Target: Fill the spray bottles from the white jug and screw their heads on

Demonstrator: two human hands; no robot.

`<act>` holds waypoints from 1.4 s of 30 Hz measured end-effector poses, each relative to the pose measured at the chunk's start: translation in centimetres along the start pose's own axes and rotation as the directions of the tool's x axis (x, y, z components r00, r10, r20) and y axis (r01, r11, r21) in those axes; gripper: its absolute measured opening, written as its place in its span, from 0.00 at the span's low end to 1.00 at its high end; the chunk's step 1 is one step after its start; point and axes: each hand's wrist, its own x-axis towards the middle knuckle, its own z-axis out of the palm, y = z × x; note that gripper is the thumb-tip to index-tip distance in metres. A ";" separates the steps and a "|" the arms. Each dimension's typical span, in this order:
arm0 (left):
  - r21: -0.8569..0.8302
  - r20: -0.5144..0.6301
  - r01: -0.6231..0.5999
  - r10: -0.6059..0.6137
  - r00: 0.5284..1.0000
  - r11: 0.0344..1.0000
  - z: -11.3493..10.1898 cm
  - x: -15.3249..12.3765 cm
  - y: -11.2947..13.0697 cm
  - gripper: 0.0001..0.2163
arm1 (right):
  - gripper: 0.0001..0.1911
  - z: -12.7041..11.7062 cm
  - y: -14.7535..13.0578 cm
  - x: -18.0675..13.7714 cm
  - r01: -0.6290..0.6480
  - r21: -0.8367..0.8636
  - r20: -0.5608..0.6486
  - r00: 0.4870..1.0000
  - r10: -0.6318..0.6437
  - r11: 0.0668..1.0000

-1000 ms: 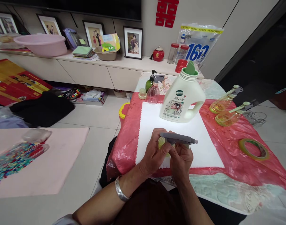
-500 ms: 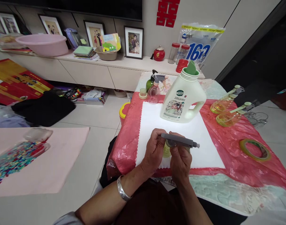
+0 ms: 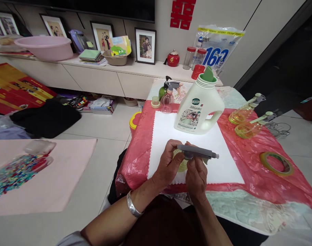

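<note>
In the head view, both hands are gripping one yellow-tinted trigger spray bottle (image 3: pixel 183 166), held over the near edge of the white sheet (image 3: pixel 162 136) that lies along the near side of the table (image 3: pixel 235 201). The left hand (image 3: pixel 167 164) is closed around it from the left; the right hand (image 3: pixel 197 172) pinches below the grey sprayer head (image 3: pixel 197 151), whose nozzle points right (whether the base rests on the sheet is hidden by the fingers). The step in hand looks like fitting or twisting that head at the neck. The next move seems to call for the left hand to steady the bottle while the right turns at the neck, keeping everything upright. Toward the sheet's far edge stands a detergent jug (image 3: pixel 197 109); two more spray bottles (image 3: pixel 241 114) (image 3: pixel 250 129) stand near the table's right edge.
</note>
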 end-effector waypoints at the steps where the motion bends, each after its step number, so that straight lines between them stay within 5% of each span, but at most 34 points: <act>1: -0.001 -0.018 -0.012 0.012 1.000 1.000 0.1 0.0 -0.1 0.13 | 0.21 0.1 0.2 0.0 -0.018 0.024 -0.029 0.999 0.018 1.000; 5: 0.033 -0.064 -0.025 0.027 0.998 0.999 0.5 0.0 0.2 0.12 | 0.17 0.9 0.5 0.1 -0.039 0.170 -0.085 0.995 0.053 0.985; 10: -0.044 0.020 0.036 -0.035 0.999 0.998 0.1 0.0 0.8 0.12 | 0.25 1.6 -0.1 0.4 -0.050 0.266 -0.119 0.989 0.084 0.963; 18: -0.044 0.057 0.014 -0.012 0.998 0.999 -0.3 0.3 0.2 0.12 | 0.19 -0.5 0.0 0.2 -0.013 0.076 0.072 0.997 0.008 0.997; 25: -0.018 -0.087 0.049 -0.050 0.995 0.999 0.5 0.3 0.9 0.15 | 0.20 0.9 0.8 0.2 -0.041 0.186 -0.043 0.998 0.050 0.982; 28: -0.050 -0.048 0.076 -0.078 0.996 0.996 0.3 0.2 1.0 0.16 | 0.24 1.2 0.5 0.2 -0.048 0.244 -0.081 0.994 0.069 0.969; 35: -0.112 0.004 0.053 -0.053 0.999 0.992 0.1 0.0 0.4 0.18 | 0.22 -0.3 -0.1 0.3 -0.011 0.083 0.083 0.997 0.004 0.996; 42: -0.048 -0.109 0.046 -0.051 0.993 0.998 1.0 0.5 1.0 0.18 | 0.24 1.0 0.8 0.0 -0.045 0.069 -0.055 0.997 0.049 0.997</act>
